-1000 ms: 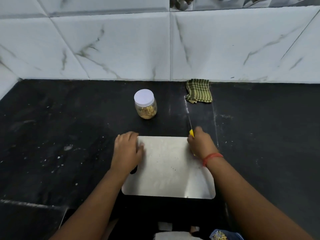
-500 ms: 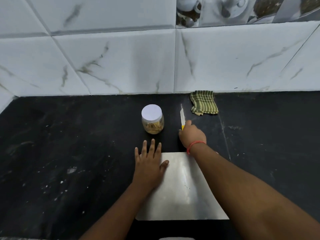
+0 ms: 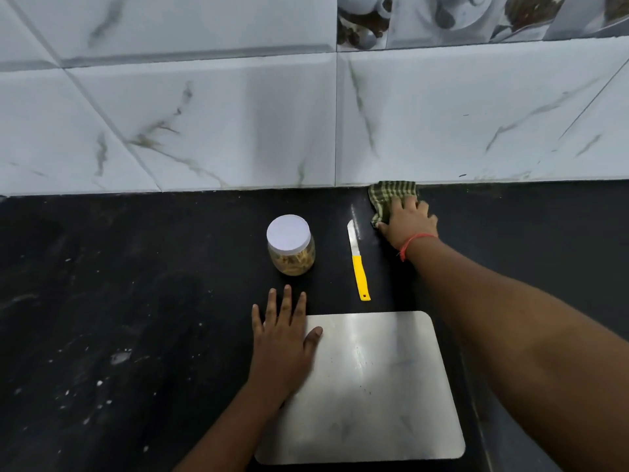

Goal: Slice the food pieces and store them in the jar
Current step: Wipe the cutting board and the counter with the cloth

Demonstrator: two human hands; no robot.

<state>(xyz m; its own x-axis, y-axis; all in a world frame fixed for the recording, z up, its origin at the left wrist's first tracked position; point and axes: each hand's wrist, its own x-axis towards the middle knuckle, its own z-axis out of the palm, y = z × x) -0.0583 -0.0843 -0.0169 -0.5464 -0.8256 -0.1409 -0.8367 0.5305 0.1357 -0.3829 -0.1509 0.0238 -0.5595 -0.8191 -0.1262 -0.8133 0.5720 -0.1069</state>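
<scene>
Around you, the black counter (image 3: 102, 301) runs back to a white marbled tile wall (image 3: 204, 124); a green checked cloth (image 3: 388, 195) sits crumpled against the foot of that wall, and a steel cutting board (image 3: 374, 386) lies flat nearest you; the jar (image 3: 290, 245) stands upright beyond the board's far left corner, white lid on, yellowish slices inside; the knife (image 3: 358, 264), yellow handle towards you, lies on the counter between jar and cloth, touching neither. Your left hand (image 3: 282, 338) lies flat with fingers spread, palm on the board's left edge, fingertips on the counter just short of the jar; your right hand (image 3: 406, 219) reaches far forward onto the cloth, fingers seemingly curling into the fabric, though the grip is partly hidden.
</scene>
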